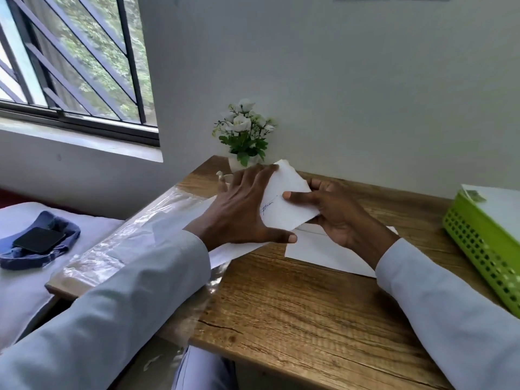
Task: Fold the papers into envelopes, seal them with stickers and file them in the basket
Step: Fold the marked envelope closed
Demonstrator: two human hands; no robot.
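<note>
A person in pale sleeves works a folded white paper [287, 198] at a wooden desk [281, 299], holding it just above the surface, in front of the potted white flowers [243, 130] that stand against the wall. The left hand [239, 212] spreads wide over the paper's left edge, thumb stretched beneath; the right hand [332, 212] pinches the opposite edge, thumb on top and fingers curled behind. A small ink scribble marks the paper's face, and its top edge looks ragged. A white envelope [323, 249] lies flat on the desk directly under the hands, nearer the camera than the flowers. Far right of the flowers, the green plastic basket [484, 249] already carries white sheets, suggesting some filing is done. A clear plastic sleeve of paper [135, 235], left of the flowers, suggests more folding remains. No sticker shows on the held piece, so sealing appears still ahead.
</note>
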